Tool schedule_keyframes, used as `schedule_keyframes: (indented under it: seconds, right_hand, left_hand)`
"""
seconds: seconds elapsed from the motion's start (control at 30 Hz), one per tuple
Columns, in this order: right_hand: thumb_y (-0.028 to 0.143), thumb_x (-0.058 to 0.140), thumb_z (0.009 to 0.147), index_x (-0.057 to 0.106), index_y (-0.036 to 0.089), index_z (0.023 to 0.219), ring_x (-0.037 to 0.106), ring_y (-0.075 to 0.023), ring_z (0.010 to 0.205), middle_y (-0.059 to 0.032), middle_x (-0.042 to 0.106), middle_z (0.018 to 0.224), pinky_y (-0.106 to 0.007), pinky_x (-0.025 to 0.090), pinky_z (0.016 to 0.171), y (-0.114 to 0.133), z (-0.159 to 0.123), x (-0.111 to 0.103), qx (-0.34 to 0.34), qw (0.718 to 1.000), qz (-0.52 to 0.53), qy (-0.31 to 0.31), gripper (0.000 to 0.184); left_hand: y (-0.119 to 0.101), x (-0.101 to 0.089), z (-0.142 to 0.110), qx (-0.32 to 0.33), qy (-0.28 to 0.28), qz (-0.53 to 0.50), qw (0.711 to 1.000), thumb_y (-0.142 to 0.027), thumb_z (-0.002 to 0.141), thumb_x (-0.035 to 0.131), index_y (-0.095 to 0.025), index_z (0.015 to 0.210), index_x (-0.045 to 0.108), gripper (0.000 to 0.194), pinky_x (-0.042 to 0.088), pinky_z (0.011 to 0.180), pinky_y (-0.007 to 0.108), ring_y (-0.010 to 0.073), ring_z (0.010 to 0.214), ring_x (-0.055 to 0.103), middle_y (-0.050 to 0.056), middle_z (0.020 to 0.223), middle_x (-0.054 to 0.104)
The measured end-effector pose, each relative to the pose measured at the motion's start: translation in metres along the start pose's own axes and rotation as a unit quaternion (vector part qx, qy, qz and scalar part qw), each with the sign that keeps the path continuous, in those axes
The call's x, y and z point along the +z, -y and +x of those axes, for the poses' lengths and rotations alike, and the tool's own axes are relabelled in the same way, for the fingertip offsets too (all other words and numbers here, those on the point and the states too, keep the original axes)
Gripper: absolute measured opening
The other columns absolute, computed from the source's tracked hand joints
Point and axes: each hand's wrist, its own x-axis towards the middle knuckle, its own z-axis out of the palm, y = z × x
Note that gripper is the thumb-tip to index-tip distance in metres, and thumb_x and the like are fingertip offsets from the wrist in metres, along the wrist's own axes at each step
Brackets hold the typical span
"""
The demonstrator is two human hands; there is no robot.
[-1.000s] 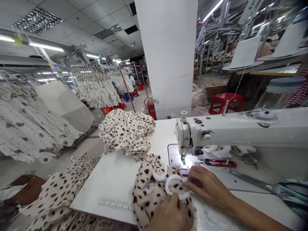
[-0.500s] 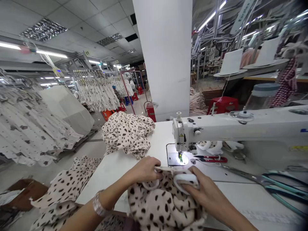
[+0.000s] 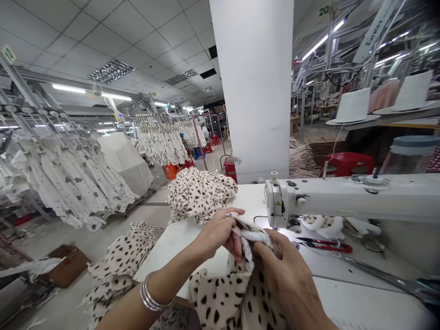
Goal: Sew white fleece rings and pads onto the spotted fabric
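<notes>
Gripping spotted fabric (image 3: 223, 298): left hand (image 3: 220, 233), right hand (image 3: 285, 275)

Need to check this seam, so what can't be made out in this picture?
Head view:
- White trim: largely hidden by the left hand and right hand, so its join to the fabric can't be seen.
- Spotted fabric: cut off by the bottom edge.
- Large shears: handles cut off by the right edge.

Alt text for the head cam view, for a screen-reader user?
A person's left hand and right hand grip spotted cream fabric with a bunched white trim, beside a white industrial sewing machine. Racks of hanging clothes fill the factory floor behind.
</notes>
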Motion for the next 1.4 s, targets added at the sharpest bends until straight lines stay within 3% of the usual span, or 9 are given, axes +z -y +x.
schedule_keyframes:
  seconds: [0.2, 0.37, 0.57, 0.67, 0.8, 0.93, 1.17, 1.27, 1.4]
  right_hand:
    - [0.023, 0.045, 0.093, 0.059, 0.023, 0.109, 0.060, -0.0236, 0.102, -0.0106, 0.059, 0.112, -0.034, 0.054, 0.079, 0.013, -0.002, -0.007, 0.088, 0.986, 0.141, 0.034, 0.021]
    - [0.030, 0.055, 0.091, 0.061, 0.024, 0.097, 0.061, -0.0210, 0.096, -0.0072, 0.059, 0.101, -0.028, 0.056, 0.076, 0.013, 0.005, -0.013, 0.165, 0.948, 0.261, 0.073, 0.010]
    - [0.021, 0.056, 0.091, 0.063, 0.026, 0.090, 0.062, -0.0177, 0.097, -0.0047, 0.060, 0.105, -0.023, 0.054, 0.077, -0.002, 0.001, -0.026, 0.087, 0.936, 0.306, 0.152, 0.009]
    - [0.024, 0.059, 0.089, 0.064, 0.028, 0.095, 0.063, -0.0181, 0.101, -0.0042, 0.062, 0.110, -0.021, 0.054, 0.077, -0.006, -0.003, -0.035, 0.071, 0.946, 0.286, 0.133, 0.009]
    - [0.028, 0.056, 0.092, 0.062, 0.028, 0.098, 0.064, -0.0190, 0.102, -0.0057, 0.063, 0.115, -0.020, 0.054, 0.076, -0.004, -0.009, -0.046, 0.095, 0.941, 0.300, 0.128, 0.009]
    - [0.026, 0.054, 0.092, 0.056, 0.024, 0.085, 0.066, -0.0175, 0.092, -0.0053, 0.065, 0.105, -0.022, 0.054, 0.077, 0.002, -0.027, -0.052, 0.193, 0.913, 0.333, 0.135, 0.007]
    - [0.027, 0.056, 0.090, 0.045, 0.024, 0.079, 0.066, -0.0146, 0.085, -0.0033, 0.065, 0.102, -0.020, 0.053, 0.072, 0.017, -0.056, -0.047, 0.287, 0.885, 0.348, 0.119, 0.015]
    - [0.029, 0.057, 0.088, 0.051, 0.025, 0.094, 0.066, -0.0146, 0.087, -0.0024, 0.064, 0.098, -0.019, 0.053, 0.072, 0.025, -0.060, -0.043, 0.295, 0.893, 0.322, 0.111, 0.009]
    - [0.031, 0.057, 0.090, 0.043, 0.030, 0.135, 0.065, -0.0134, 0.085, -0.0025, 0.062, 0.101, -0.019, 0.054, 0.070, 0.035, -0.059, -0.038, 0.278, 0.905, 0.277, 0.163, 0.047]
  left_hand:
    - [-0.007, 0.009, -0.018, 0.046, 0.014, -0.005, 0.999, -0.020, 0.077, 0.040, -0.020, 0.097, 0.041, 0.020, 0.044, 0.038, 0.022, 0.0155, 0.033, 0.052, -0.006, 0.043, 0.055]
    - [-0.012, 0.011, -0.036, 0.074, 0.076, 0.019, 0.994, -0.013, 0.077, 0.058, -0.019, 0.098, 0.043, 0.026, 0.053, 0.068, 0.027, 0.0163, 0.072, 0.068, 0.001, 0.072, 0.069]
    - [-0.020, -0.018, -0.045, 0.005, 0.206, 0.087, 0.975, -0.029, 0.083, 0.063, -0.016, 0.113, 0.056, 0.033, 0.054, 0.063, 0.029, 0.0171, 0.061, 0.068, 0.002, 0.065, 0.068]
    - [-0.017, -0.021, -0.042, 0.077, 0.141, 0.185, 0.970, -0.031, 0.085, 0.063, -0.015, 0.098, 0.067, 0.022, 0.044, 0.053, 0.022, 0.0101, 0.047, 0.053, -0.003, 0.054, 0.057]
    - [-0.003, -0.009, -0.036, 0.250, 0.013, 0.179, 0.951, -0.024, 0.072, 0.078, -0.015, 0.069, 0.062, 0.018, 0.043, 0.068, 0.023, 0.0125, 0.074, 0.052, 0.001, 0.078, 0.057]
    - [0.025, 0.004, -0.034, 0.230, 0.035, 0.023, 0.972, -0.025, 0.074, 0.079, -0.017, 0.068, 0.046, 0.034, 0.042, 0.066, 0.021, 0.0107, 0.073, 0.051, 0.000, 0.081, 0.057]
    - [0.074, 0.006, -0.046, 0.208, -0.007, -0.055, 0.977, -0.028, 0.077, 0.079, -0.016, 0.074, 0.051, 0.031, 0.047, 0.065, 0.021, 0.0125, 0.073, 0.060, 0.003, 0.081, 0.067]
    - [0.086, 0.001, -0.049, 0.226, 0.001, -0.108, 0.968, -0.026, 0.079, 0.078, -0.017, 0.077, 0.051, 0.029, 0.051, 0.066, 0.022, 0.0138, 0.073, 0.065, 0.002, 0.081, 0.071]
    - [0.096, -0.003, -0.051, 0.273, 0.062, -0.194, 0.940, -0.023, 0.086, 0.071, -0.018, 0.082, 0.050, 0.022, 0.057, 0.067, 0.029, 0.0183, 0.074, 0.072, 0.001, 0.083, 0.074]
